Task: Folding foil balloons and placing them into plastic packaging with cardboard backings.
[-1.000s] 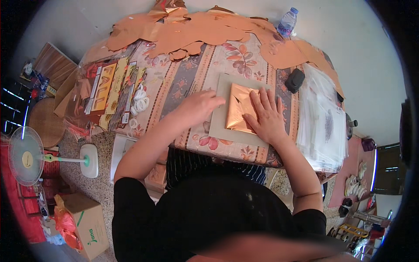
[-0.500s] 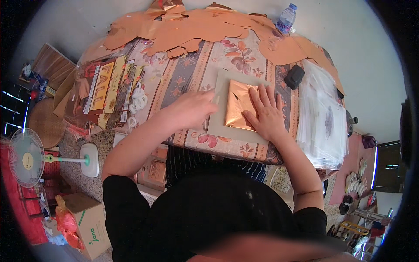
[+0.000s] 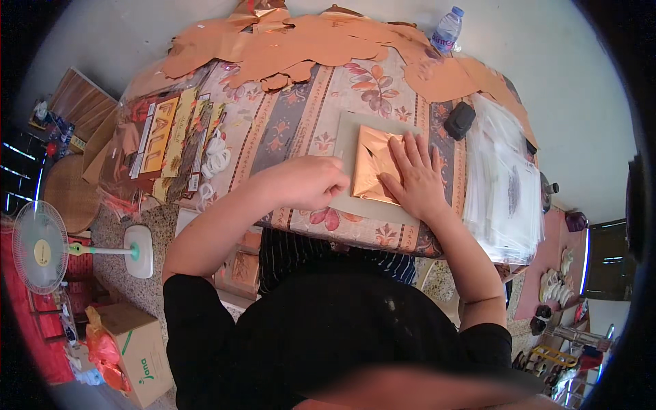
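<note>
A flat, shiny copper-coloured foil packet (image 3: 372, 167) lies on a grey-beige plastic sheet or bag (image 3: 346, 137) near the front of the table. My right hand (image 3: 415, 176) rests flat on the packet's right side, fingers spread. Just left of the packet, my left hand (image 3: 316, 183) is closed over the sheet's left edge, its fingers curled together. Whatever those fingers hold, if anything, is hidden. A stack of clear plastic bags (image 3: 502, 188) lies to the right of my right hand, with a small black object (image 3: 460, 121) beside it.
Copper-coloured cut sheets (image 3: 294, 48) spread along the table's far edge, near a water bottle (image 3: 447, 31). Packaged decorations (image 3: 160, 140) and white cord bundles (image 3: 216, 156) lie at left. A patterned cloth (image 3: 287, 116) covers the table. A fan (image 3: 42, 249) and carton (image 3: 142, 359) stand on the floor.
My left hand has shifted slightly nearer to me along the sheet's left side, and its fingers have curled in more. The right hand and the foil packet have stayed in place.
</note>
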Demonstrator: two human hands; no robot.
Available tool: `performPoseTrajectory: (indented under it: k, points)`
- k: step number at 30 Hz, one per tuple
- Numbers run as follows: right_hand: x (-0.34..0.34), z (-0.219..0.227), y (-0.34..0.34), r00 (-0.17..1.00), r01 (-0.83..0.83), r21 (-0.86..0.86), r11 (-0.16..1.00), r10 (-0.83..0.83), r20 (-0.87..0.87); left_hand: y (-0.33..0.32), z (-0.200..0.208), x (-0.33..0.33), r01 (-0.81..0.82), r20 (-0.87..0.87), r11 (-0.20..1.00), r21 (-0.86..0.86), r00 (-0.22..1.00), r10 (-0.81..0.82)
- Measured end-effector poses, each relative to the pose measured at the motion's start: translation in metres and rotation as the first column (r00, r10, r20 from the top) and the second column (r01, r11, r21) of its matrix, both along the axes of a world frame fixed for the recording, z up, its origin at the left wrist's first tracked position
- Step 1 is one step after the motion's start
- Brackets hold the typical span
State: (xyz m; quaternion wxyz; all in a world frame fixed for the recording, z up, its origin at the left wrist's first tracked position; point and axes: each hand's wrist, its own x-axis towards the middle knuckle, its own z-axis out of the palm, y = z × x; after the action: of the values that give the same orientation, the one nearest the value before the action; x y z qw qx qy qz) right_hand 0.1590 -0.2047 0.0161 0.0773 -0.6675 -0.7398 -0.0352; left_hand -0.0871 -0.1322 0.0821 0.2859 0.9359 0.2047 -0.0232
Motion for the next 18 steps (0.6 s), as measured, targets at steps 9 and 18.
performPoseTrajectory:
  k: [9, 18]
  points:
    - [0.0, 0.0, 0.0, 1.0, 0.001, -0.008, 1.0, -0.001, -0.002, -0.004, -0.012, -0.002, 0.015, 0.053, 0.987, 0.158, 0.998, -0.024]
    - [0.001, -0.001, 0.0, 1.0, 0.001, 0.009, 1.0, -0.001, 0.0, 0.002, -0.009, 0.0, 0.041, -0.105, 0.997, 0.064, 0.994, -0.034]
